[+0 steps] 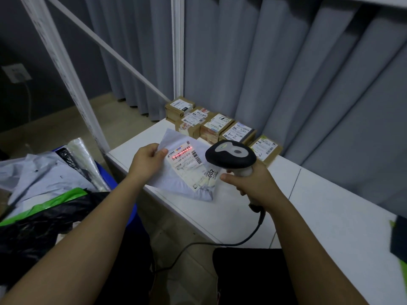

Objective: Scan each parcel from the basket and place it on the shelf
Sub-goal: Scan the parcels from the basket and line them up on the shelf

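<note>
Right hand grips the scanner handle. Left hand pinches the white parcel above the shelf edge; red scan line crosses its label. Basket at nine o'clock. Boxed parcels at twelve o'clock.

The shelf lay bare across its front and right, wide room for a hand to pass. At its back left, a row of boxes stood against the curtain, blocking that strip. The mailer, held by the left hand, hung over the shelf's near left part, and the scanner in the right hand hovered just beside it. The cable trailed across the front edge. A white post rose at the left corner; beyond it the basket was piled with bags.
</note>
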Available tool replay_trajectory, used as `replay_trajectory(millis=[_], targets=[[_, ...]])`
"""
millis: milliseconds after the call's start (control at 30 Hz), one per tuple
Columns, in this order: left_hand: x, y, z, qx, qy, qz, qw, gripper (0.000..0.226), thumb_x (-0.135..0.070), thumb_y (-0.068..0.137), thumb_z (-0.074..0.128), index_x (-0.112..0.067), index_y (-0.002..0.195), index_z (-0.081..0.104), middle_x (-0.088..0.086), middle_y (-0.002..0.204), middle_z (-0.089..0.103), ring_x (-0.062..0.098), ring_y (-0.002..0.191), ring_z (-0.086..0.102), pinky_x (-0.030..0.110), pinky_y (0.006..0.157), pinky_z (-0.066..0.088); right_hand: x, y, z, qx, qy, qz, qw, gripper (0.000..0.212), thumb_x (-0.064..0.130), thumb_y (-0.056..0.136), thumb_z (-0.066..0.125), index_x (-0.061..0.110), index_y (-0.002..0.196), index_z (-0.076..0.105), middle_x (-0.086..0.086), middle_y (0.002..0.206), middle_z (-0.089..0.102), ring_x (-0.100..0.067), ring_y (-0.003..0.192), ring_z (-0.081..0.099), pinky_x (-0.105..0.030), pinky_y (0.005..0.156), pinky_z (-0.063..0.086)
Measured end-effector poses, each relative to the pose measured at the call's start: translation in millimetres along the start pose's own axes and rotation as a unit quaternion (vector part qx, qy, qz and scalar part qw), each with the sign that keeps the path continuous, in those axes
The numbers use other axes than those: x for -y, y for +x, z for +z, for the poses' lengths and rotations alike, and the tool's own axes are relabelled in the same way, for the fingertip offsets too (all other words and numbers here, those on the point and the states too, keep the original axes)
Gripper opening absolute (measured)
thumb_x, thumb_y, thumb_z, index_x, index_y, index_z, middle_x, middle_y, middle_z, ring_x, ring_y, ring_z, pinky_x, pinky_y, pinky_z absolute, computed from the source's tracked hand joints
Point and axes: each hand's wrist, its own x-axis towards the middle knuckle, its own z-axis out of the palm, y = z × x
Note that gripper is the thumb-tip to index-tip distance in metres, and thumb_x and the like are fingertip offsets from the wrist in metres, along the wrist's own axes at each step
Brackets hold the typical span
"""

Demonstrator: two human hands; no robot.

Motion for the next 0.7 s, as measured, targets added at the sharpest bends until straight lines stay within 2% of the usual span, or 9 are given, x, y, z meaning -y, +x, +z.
replay_trajectory(millis=[100,200,233,300,400,467,567,700], targets=[[-8,-3,15,-0.003,-0.016,0.012,1.0,0.03,-0.024,0.096,0.053,0.0,0.078,0.058,0.009,0.075,0.059,0.021,0.071,0.05,0.029,0.063,0.038,-3,-1,-10,-0.075,0.039,0.025,0.996,0.022,0.021,0.079,0.078,0.017,0.095,0.063,-0.001,0.075,0.065,-0.008,0.062,0.058,-0.018,0.048,0.047],[-24,-12,42,0.022,-0.035,0.027,0.999,0.032,-0.027,0.095,0.053,0.004,0.091,0.062,0.018,0.092,0.067,0.033,0.087,0.06,0.039,0.079,0.048,-12,-4,-33,-0.166,0.08,0.064,0.981,0.029,0.026,0.08,0.077,0.01,0.1,0.064,-0.002,0.074,0.065,-0.015,0.061,0.058,-0.025,0.054,0.048],[-33,-17,55,0.037,-0.034,0.041,0.998,0.031,-0.026,0.095,0.054,0.004,0.091,0.062,0.018,0.094,0.067,0.033,0.089,0.061,0.041,0.082,0.048,-16,-9,-45,-0.195,0.096,0.07,0.974,0.026,0.025,0.081,0.077,0.008,0.096,0.064,0.0,0.069,0.064,-0.016,0.058,0.056,-0.028,0.055,0.048],[-55,-30,81,0.059,-0.035,0.075,0.995,0.026,-0.022,0.095,0.054,0.002,0.09,0.063,0.015,0.093,0.067,0.027,0.086,0.058,0.036,0.078,0.044,-25,-28,-70,-0.247,0.123,0.078,0.958,0.02,0.022,0.082,0.076,0.009,0.088,0.063,0.002,0.059,0.061,-0.016,0.053,0.053,-0.03,0.056,0.049],[-95,-51,129,0.101,-0.044,0.123,0.986,0.023,-0.02,0.096,0.052,0.0,0.089,0.061,0.012,0.092,0.065,0.024,0.085,0.056,0.033,0.074,0.041,-51,-76,-108,-0.314,0.169,0.103,0.929,0.018,0.02,0.084,0.074,0.008,0.091,0.063,-0.005,0.063,0.058,-0.014,0.051,0.051,-0.022,0.05,0.048],[-124,-71,164,0.145,-0.059,0.142,0.977,0.02,-0.02,0.097,0.051,-0.003,0.091,0.061,0.008,0.092,0.064,0.02,0.085,0.055,0.029,0.071,0.042,-77,-111,-132,-0.363,0.186,0.131,0.903,0.017,0.022,0.085,0.073,0.01,0.094,0.064,-0.007,0.064,0.058,-0.013,0.051,0.052,-0.019,0.048,0.047],[-159,-106,221,0.213,-0.076,0.152,0.962,0.021,-0.019,0.099,0.049,-0.004,0.104,0.063,0.007,0.101,0.064,0.021,0.093,0.057,0.033,0.082,0.045,-117,-162,-162,-0.451,0.227,0.15,0.85,0.013,0.02,0.086,0.071,0.012,0.086,0.061,-0.009,0.062,0.056,-0.01,0.046,0.05,-0.023,0.051,0.045],[-186,-160,303,0.294,-0.051,0.148,0.943,0.027,-0.019,0.102,0.04,-0.006,0.115,0.058,0.008,0.111,0.062,0.025,0.1,0.057,0.033,0.086,0.045,-155,-217,-198,-0.546,0.281,0.159,0.773,0.013,0.014,0.088,0.068,0.009,0.086,0.057,-0.006,0.058,0.05,-0.009,0.041,0.044,-0.022,0.047,0.041]])
